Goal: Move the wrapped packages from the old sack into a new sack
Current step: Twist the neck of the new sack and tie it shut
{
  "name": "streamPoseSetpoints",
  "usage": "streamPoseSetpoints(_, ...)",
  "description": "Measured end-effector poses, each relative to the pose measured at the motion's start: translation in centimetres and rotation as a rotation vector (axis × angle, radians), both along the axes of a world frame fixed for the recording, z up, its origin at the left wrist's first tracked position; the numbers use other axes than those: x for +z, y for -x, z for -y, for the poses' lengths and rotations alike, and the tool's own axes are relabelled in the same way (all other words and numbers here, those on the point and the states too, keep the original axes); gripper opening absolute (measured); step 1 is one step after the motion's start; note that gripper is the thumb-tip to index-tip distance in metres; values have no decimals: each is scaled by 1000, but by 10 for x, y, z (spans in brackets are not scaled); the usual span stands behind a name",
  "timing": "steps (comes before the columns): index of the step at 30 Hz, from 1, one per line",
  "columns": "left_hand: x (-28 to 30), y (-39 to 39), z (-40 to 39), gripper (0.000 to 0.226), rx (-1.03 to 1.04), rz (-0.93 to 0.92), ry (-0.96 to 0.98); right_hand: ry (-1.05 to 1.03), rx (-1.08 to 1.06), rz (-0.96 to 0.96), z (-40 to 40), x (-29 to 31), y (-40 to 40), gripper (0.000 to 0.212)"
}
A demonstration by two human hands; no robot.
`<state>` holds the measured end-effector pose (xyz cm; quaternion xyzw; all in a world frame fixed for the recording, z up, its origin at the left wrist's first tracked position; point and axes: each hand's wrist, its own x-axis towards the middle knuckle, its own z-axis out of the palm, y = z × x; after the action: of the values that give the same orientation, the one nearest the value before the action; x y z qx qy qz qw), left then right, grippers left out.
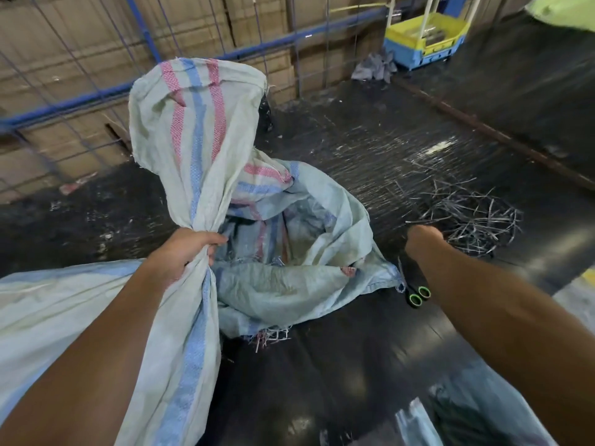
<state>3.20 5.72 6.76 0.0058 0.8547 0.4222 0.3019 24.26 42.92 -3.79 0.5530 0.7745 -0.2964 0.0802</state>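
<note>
sack (193, 130): long axis vertical, loose end up, frame centre-left
left hand (183, 252): grips sack's bunched neck
right hand (423, 241): grip unclear

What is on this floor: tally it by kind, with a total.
Woven sacks: 2, one gripped by the left hand, one lying open
Scissors: 1
Strap-scrap piles: 1
Crates: 1
Total: 5

Right hand (423, 241) turned away — fingers hidden; scissors (415, 292) half covered by the forearm, open sack's (299, 252) inside too shadowed to read.
</note>
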Motion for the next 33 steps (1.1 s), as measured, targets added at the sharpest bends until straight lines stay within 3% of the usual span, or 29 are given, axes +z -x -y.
streamPoseSetpoints(2,3,0,2,43,-16,-20,24,-53,168,99,11,17,1,40)
streamPoseSetpoints(3,3,0,3,44,-23,-30,27,-28,146,58,12,21,2,40)
streamPoseSetpoints(5,0,1,5,45,-34,-46,20,84,-114,-126,11,34,12,37)
streamPoseSetpoints(9,-6,4,5,48,-53,-38,-37,187,-400,-561,13,58,34,37)
streamPoseSetpoints(13,-9,7,9,47,-64,-30,-85,111,-434,-842,48,96,72,43)
streamPoseSetpoints(17,0,4,16,31,-34,-15,-185,-129,237,-855,111,123,109,46)
streamPoseSetpoints(20,10,0,24,20,-24,-15,-270,-85,876,-660,161,128,137,35)
streamPoseSetpoints(22,18,0,35,24,8,-4,-353,-35,1178,-506,199,131,152,34)
streamPoseSetpoints(25,32,-1,58,30,109,27,-444,18,1396,-406,248,144,165,34)
streamPoseSetpoints(31,55,7,125,23,334,201,-714,121,1513,-291,318,174,184,34)
streamPoseSetpoints(33,60,14,150,20,395,182,-775,182,1496,-291,339,176,190,34)
